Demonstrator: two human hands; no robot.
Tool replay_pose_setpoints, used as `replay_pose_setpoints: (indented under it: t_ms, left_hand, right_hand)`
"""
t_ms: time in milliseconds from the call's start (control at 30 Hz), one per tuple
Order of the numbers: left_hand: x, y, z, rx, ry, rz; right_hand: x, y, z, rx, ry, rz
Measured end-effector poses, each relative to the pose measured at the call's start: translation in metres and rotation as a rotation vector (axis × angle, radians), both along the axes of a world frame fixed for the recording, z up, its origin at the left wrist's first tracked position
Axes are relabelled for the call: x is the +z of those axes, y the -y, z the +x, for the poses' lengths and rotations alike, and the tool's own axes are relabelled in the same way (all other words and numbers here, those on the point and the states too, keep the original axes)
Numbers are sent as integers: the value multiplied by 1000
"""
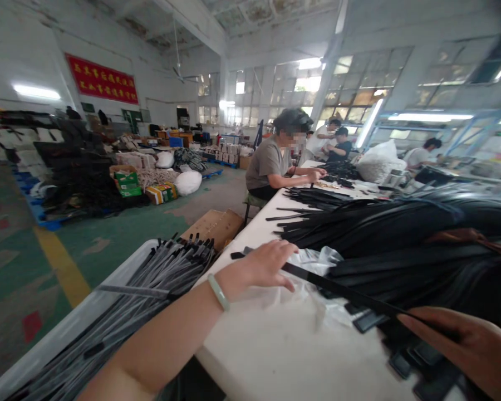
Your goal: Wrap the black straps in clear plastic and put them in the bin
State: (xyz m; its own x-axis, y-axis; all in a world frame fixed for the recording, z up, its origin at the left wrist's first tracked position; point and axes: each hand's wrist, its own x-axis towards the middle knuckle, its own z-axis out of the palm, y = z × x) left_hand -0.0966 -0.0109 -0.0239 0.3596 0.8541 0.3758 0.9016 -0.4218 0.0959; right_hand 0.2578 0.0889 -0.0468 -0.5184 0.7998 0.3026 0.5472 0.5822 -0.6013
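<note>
A long black strap point(350, 291) stretches over the white table point(271, 345) between my two hands. At its far end, my left hand point(265, 267) lies over the strap with thumb and fingers apart, a pale green bangle point(219, 292) on the wrist. The strap's tip sticks out left of that hand. On the right, my right hand point(463, 340) pinches the strap between thumb and fingers. Crumpled clear plastic point(317, 262) lies just behind the strap. Beyond it is a large pile of black straps point(401, 223), some with square ends near my right hand.
At the left, a white bin point(121, 267) holds many grey straps with black tips. Behind it stands a cardboard box point(217, 223). A person in a grey shirt point(265, 167) sits along the table's left edge, with other people farther back. A white sack point(379, 161) stands at the far end.
</note>
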Motion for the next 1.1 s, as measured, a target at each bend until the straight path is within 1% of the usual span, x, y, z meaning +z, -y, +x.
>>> replay_pose_setpoints:
  t_ms: [67,100,200,433,533,633,733,833,900,967,1033,1100]
  left_hand:
    - [-1,-4,-14,69,-41,-36]
    - [-2,-6,-18,83,-61,-44]
    - [-5,-10,-19,69,-104,-45]
    - [-5,-11,12,46,-168,14]
    - [-4,-6,23,28,-196,60]
    - [0,0,29,-1,-249,133]
    - [3,2,36,-2,-273,185]
    - [0,2,45,-12,-286,197]
    - [-3,2,50,-63,-301,180]
    - [-6,2,51,-119,-316,162]
    - [-6,2,47,-123,-322,156]
    - [-5,1,41,-75,-328,154]
  right_hand:
    - [8,3,-4,17,58,-59]
    - [12,5,-7,32,80,-86]
    - [21,12,-13,42,68,-143]
    - [33,19,-13,32,-80,-265]
    - [35,26,-21,68,-82,-266]
    - [38,30,-28,118,-41,-230]
    - [38,34,-33,112,-5,-185]
    - [33,49,-52,113,-3,-161]
    - [28,61,-69,174,-1,-139]
    - [23,67,-78,267,26,-119]
    - [21,62,-73,297,74,-146]
    - [21,49,-57,270,122,-192]
